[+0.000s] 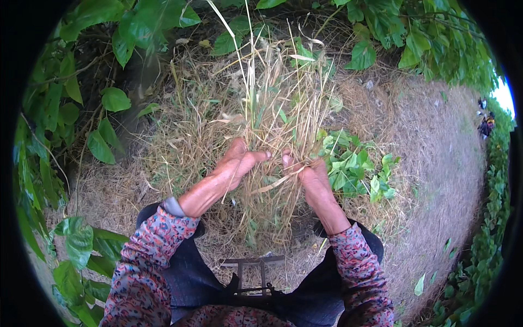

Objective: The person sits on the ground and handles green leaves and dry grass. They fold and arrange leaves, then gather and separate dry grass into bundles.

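Observation:
Before me is a loose bundle of dry straw-like grass stalks (282,98), with a few green blades and seed heads mixed in. My left hand (233,167) grips its left side, thumb pointing inward across the stalks. Around the right side of the same bundle closes my right hand (314,178), its thumb facing the left one. A small gap filled with stalks separates the hands. The fingers are partly hidden by the grass. Stalks fan upward beyond the hands, and shorter tangled ends hang below them towards the ground.
Cut green leaves (351,167) lie just right of my right hand. Leafy branches (110,139) crowd the left and top. A metal frame (251,261) stands between my legs. Dry grass litter (433,155) covers the ground; people (486,124) are far off beside a green plant row (490,229).

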Action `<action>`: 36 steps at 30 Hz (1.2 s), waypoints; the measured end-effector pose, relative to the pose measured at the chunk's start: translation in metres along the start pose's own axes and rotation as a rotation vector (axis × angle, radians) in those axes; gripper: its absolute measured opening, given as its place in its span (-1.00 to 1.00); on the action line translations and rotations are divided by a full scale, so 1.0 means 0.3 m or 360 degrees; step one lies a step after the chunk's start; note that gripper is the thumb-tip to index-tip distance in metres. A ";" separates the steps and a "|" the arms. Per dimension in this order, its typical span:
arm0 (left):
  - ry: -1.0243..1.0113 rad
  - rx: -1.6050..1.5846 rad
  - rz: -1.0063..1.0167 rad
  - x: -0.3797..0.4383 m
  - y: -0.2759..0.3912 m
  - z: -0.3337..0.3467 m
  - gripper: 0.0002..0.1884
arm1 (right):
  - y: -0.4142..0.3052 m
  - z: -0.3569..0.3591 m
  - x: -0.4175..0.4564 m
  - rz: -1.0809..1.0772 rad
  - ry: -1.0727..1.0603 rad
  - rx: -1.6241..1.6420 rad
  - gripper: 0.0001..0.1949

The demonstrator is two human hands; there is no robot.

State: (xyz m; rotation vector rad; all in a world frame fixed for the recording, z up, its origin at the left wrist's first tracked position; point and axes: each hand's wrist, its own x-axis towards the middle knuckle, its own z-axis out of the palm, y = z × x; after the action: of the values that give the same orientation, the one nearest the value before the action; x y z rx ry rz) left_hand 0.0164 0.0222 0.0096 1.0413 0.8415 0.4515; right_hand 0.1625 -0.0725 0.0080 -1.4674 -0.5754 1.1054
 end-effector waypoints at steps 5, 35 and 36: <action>-0.0116 0.0069 0.0133 0.044 -0.093 -0.044 -0.31 | -0.018 0.032 0.000 0.0072 -0.0047 -0.0099 -0.83; 0.0762 -0.0216 0.0580 0.077 0.139 -0.313 -0.71 | -0.226 -0.680 0.058 -0.0418 0.0626 0.0671 -0.78; 0.0840 -0.0127 0.0641 0.079 0.130 -0.343 -0.70 | -0.191 -0.806 0.061 -0.0501 0.0676 0.0675 -0.79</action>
State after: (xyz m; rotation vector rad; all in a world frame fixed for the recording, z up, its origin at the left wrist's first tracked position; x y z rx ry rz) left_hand -0.0477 0.1146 0.0099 1.0332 1.0669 1.1268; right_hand 0.3940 -0.1610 0.0330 -1.1425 -0.2382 0.5952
